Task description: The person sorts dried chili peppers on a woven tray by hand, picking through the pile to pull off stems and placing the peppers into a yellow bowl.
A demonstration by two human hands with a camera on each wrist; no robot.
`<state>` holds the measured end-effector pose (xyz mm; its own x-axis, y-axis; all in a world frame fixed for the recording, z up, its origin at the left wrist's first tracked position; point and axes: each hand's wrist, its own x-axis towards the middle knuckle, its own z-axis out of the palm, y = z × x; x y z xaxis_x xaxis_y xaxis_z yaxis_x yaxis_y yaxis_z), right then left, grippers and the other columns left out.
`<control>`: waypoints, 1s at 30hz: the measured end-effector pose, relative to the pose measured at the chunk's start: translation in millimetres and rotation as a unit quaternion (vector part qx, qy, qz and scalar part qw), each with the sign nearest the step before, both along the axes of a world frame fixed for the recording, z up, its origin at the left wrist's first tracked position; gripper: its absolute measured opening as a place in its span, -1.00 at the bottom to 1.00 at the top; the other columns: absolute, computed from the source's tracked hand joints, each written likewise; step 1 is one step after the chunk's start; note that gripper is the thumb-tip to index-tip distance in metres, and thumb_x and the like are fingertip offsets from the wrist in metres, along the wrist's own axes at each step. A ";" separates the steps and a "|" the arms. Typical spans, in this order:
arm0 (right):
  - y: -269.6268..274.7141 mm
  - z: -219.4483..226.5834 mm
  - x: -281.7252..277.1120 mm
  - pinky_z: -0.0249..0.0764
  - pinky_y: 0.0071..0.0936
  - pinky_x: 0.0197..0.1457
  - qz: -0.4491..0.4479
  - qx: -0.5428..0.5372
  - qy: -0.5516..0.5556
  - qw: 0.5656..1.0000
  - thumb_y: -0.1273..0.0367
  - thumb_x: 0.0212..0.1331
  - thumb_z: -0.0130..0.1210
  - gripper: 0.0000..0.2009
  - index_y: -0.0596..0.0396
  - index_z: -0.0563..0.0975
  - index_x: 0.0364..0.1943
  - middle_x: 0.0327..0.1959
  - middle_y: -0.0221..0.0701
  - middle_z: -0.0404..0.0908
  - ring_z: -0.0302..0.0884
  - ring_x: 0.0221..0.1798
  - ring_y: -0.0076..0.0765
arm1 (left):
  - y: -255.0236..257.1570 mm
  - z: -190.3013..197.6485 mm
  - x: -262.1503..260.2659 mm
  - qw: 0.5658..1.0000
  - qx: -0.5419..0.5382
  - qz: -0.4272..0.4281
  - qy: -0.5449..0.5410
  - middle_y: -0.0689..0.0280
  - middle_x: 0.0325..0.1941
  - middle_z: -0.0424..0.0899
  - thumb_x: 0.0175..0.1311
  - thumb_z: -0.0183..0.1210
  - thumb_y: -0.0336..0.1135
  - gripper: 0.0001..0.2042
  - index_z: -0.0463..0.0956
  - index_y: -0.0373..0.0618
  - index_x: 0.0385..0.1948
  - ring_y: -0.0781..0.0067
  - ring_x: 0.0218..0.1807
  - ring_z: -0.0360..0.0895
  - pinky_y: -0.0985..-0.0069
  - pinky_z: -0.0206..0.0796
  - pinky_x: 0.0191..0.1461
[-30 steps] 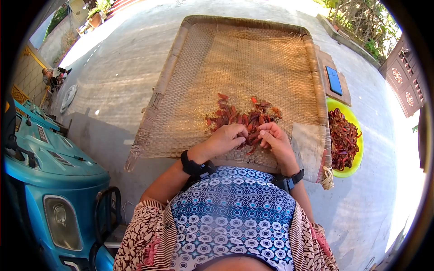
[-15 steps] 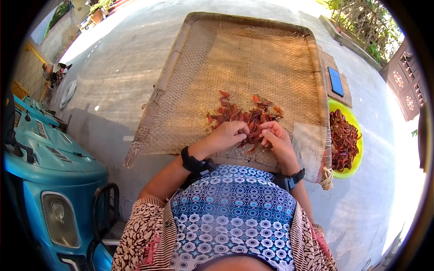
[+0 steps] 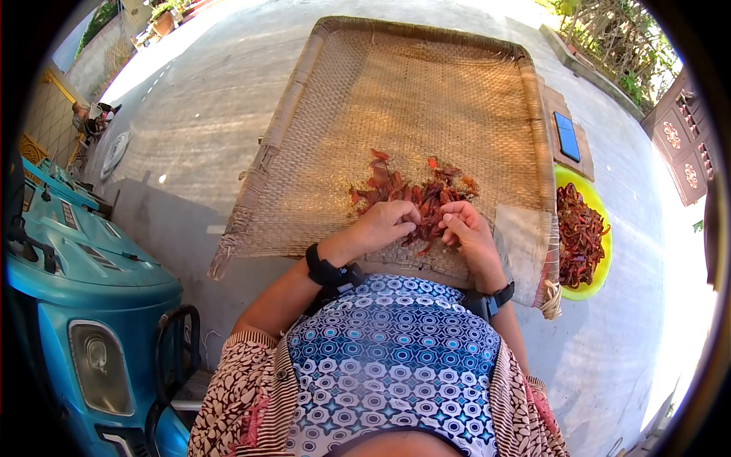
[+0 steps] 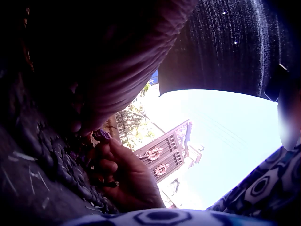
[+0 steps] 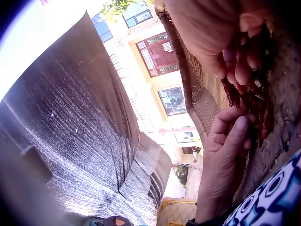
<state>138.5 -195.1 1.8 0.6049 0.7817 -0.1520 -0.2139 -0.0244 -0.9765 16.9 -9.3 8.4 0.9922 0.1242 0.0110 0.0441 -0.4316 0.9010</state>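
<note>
Dried red chilies (image 3: 388, 189) lie in a loose pile near the front edge of a woven mat (image 3: 426, 91). At the pile's near side, the left hand (image 3: 384, 228) has its fingers curled, thumb against forefinger, pinching a chili mostly hidden by the fingers. Close beside it, the right hand (image 3: 470, 236) pinches a dark chili between thumb and forefinger; this chili (image 4: 101, 135) shows in the left wrist view. In the right wrist view the left hand (image 5: 225, 155) sits just below the right hand (image 5: 216, 37), with red chilies (image 5: 263, 103) beside the fingertips.
A yellow-green basin (image 3: 582, 289) of dried chilies stands right of the mat. Behind it, a blue phone (image 3: 566, 137) lies on a board (image 3: 585, 156). A teal vehicle (image 3: 99, 282) is at the left. Farther back on the left sits a person (image 3: 85, 116).
The mat and pile sit slightly higher in the head view. Both hands stay close together over the pile's near side, with only slight finger movement.
</note>
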 end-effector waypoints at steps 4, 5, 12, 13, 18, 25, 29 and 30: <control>-0.4 -0.2 0.0 0.34 -0.75 -0.38 -0.001 0.001 0.001 1.000 0.35 0.34 0.02 -0.83 0.08 0.46 -0.08 -0.37 -0.51 0.55 0.44 -0.44 -0.70 | 1.2 -4.5 -0.1 1.000 -0.001 0.002 -0.011 0.22 -0.33 0.63 0.19 0.18 -0.46 -0.87 0.52 -0.24 -0.26 0.45 -0.28 0.59 0.51 0.43 -0.21; -0.5 -0.9 0.0 0.34 -0.75 -0.38 0.000 0.003 0.002 1.000 0.35 0.34 0.02 -0.83 0.08 0.46 -0.08 -0.37 -0.51 0.55 0.44 -0.44 -0.70 | 1.5 -5.5 -0.3 1.000 -0.001 0.002 -0.013 0.22 -0.33 0.63 0.19 0.18 -0.46 -0.87 0.52 -0.24 -0.26 0.45 -0.28 0.59 0.51 0.43 -0.21; -0.1 -5.4 1.7 0.34 -0.74 -0.38 0.002 0.012 -0.004 1.000 0.36 0.34 0.02 -0.84 0.08 0.46 -0.08 -0.36 -0.50 0.57 0.44 -0.45 -0.69 | 0.7 0.6 -2.3 1.000 0.018 0.000 -0.012 0.22 -0.33 0.63 0.19 0.19 -0.47 -0.88 0.51 -0.23 -0.26 0.44 -0.27 0.59 0.50 0.44 -0.21; -0.1 -5.3 1.5 0.34 -0.74 -0.38 0.002 0.014 -0.003 1.000 0.36 0.34 0.02 -0.84 0.08 0.46 -0.08 -0.36 -0.50 0.57 0.44 -0.45 -0.69 | 1.3 0.3 -2.3 1.000 0.019 -0.003 -0.010 0.25 -0.32 0.63 0.20 0.18 -0.45 -0.87 0.52 -0.21 -0.25 0.47 -0.27 0.58 0.51 0.43 -0.20; 0.0 -6.7 2.3 0.35 -0.74 -0.39 0.004 0.021 -0.003 1.000 0.35 0.33 0.02 -0.83 0.08 0.46 -0.08 -0.36 -0.50 0.57 0.44 -0.46 -0.70 | 3.4 -4.9 -1.6 1.000 0.007 -0.007 -0.007 0.31 -0.31 0.63 0.23 0.16 -0.40 -0.87 0.52 -0.19 -0.23 0.54 -0.26 0.56 0.54 0.42 -0.19; 0.2 -8.6 3.6 0.35 -0.76 -0.41 0.003 0.022 -0.003 1.000 0.33 0.33 0.04 -0.82 0.08 0.46 -0.08 -0.37 -0.51 0.57 0.45 -0.47 -0.71 | 3.7 -4.6 -1.4 1.000 0.017 -0.005 -0.002 0.32 -0.32 0.62 0.23 0.15 -0.40 -0.87 0.53 -0.19 -0.23 0.55 -0.28 0.55 0.55 0.41 -0.20; 0.1 -10.1 3.6 0.36 -0.76 -0.43 0.001 0.023 -0.002 1.000 0.32 0.32 0.06 -0.81 0.08 0.46 -0.09 -0.38 -0.51 0.57 0.46 -0.48 -0.70 | 3.6 -5.5 -1.8 1.000 0.010 -0.004 -0.003 0.32 -0.33 0.62 0.23 0.15 -0.40 -0.87 0.53 -0.18 -0.24 0.56 -0.29 0.54 0.56 0.41 -0.21; 0.1 -10.1 3.8 0.36 -0.76 -0.43 0.001 0.023 -0.003 1.000 0.32 0.32 0.06 -0.81 0.08 0.46 -0.09 -0.38 -0.50 0.57 0.46 -0.48 -0.70 | 3.6 -5.5 -1.8 1.000 0.005 -0.004 -0.004 0.32 -0.33 0.62 0.23 0.15 -0.40 -0.87 0.53 -0.18 -0.24 0.56 -0.30 0.54 0.56 0.41 -0.21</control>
<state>142.3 -195.0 -8.3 0.6047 0.7885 -0.1126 -0.2084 0.0203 -0.9778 15.1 -5.7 2.9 0.9930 0.1163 0.0198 0.0338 -0.4418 0.8965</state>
